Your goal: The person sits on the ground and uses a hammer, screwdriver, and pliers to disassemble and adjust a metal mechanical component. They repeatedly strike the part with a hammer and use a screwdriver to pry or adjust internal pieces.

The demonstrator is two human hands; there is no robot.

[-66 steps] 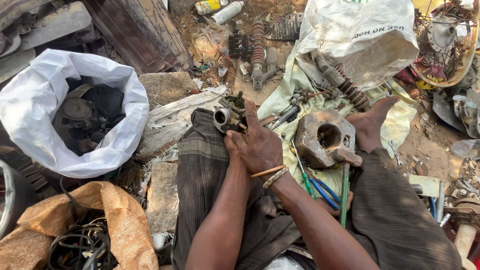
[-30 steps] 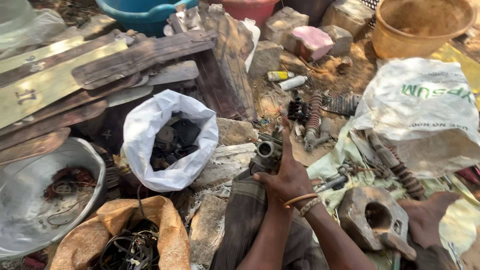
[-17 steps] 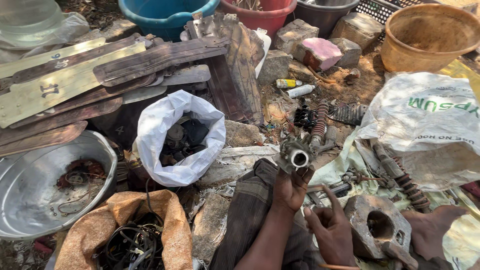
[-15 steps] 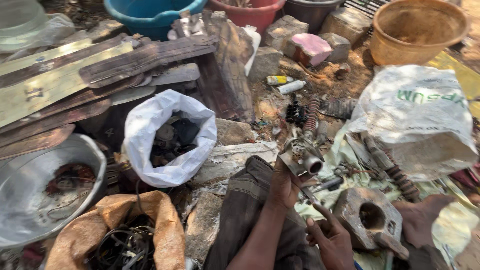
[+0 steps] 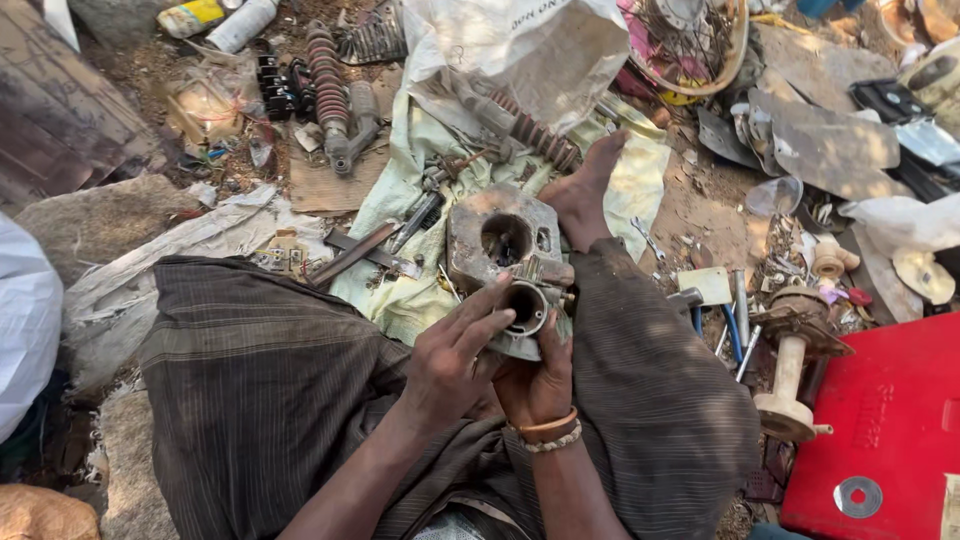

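Note:
A small grimy metal carburettor-like part with a round bore is held over my lap. My left hand wraps its left side, fingers spread across the body. From below, my right hand, with bracelets on the wrist, cups the part. Just beyond it a rusty metal engine block with a round hole lies on a pale green cloth. My bare foot rests on the cloth beside the block. My legs are covered by dark striped fabric.
Coil shock absorbers lie at the top left and on the cloth, under a white sack. A screwdriver, a red box, a white bag, a stone and scattered scrap surround me.
The view has swung down and right, away from the planks and buckets. The part has come from over my left knee to my lap, and both hands now hold it.

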